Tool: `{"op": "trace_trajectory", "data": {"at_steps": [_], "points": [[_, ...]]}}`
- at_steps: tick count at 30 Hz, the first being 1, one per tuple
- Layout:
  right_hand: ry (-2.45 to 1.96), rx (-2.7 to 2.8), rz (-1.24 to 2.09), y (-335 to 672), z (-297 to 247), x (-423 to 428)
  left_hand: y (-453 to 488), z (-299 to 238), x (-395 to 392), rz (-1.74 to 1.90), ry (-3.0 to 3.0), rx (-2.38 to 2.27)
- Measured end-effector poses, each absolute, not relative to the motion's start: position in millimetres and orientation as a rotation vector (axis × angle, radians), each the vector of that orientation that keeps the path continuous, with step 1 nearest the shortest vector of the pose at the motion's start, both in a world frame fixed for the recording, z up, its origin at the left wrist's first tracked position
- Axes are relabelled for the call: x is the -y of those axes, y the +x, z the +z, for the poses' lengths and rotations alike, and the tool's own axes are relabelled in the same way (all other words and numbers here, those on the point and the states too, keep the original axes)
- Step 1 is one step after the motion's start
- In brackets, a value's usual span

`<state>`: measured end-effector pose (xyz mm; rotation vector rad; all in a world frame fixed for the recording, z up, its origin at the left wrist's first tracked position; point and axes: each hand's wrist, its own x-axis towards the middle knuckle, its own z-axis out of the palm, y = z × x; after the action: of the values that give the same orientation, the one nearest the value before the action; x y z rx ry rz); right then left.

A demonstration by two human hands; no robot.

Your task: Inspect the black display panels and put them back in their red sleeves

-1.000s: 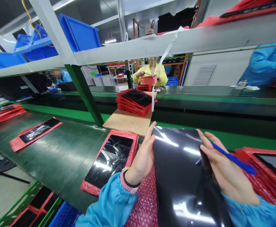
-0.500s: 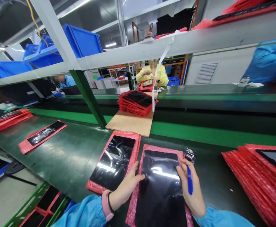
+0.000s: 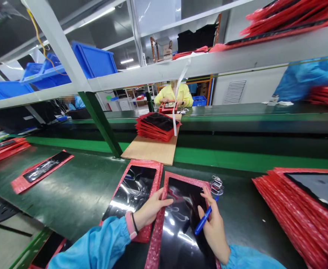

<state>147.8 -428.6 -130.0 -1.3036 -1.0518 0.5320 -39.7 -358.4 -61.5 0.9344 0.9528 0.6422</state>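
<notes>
In front of me a glossy black screen panel [image 3: 180,213] lies on a pink bubble-wrap bag [image 3: 155,239]. My left hand [image 3: 149,207] grips the left edge of this bag, its thumb over the panel's border and its other fingers along the side. A blue pen [image 3: 204,220] rests in my right hand [image 3: 214,228], between thumb and palm. The fingertips of that hand are by the panel's upper right corner. Left of it, a second black panel [image 3: 132,190] on pink bubble wrap is partly covered by my left forearm.
A metal clip-like object [image 3: 216,185] lies beyond my right hand. A tall stack of red bubble-wrap bags [image 3: 298,213] stands at right. Another stack [image 3: 155,129] sits on a wooden board [image 3: 149,151] ahead, near a green post [image 3: 100,125]. A person in yellow [image 3: 177,93] works opposite.
My right hand has shifted left, and the pen has swung to a slant pointing lower left. Reflections on the near panel have changed. The camera view has moved slightly.
</notes>
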Motion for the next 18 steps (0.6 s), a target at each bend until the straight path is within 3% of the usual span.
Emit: {"op": "trace_trajectory", "data": {"at_steps": [6,12,18], "points": [[-1.278,0.892,0.36,215.5,-112.8,391.6,-51.0,-77.6,360.7,0.768,1.042,-0.998],[-1.34,0.89,0.682,262.2,-119.4,364.2,-113.0,-57.9,325.7,0.934,1.075,-1.047],[-1.304,0.886,0.766,260.1,-122.6,357.5,-183.3,-44.4,294.2,0.921,0.918,-1.022]]}}
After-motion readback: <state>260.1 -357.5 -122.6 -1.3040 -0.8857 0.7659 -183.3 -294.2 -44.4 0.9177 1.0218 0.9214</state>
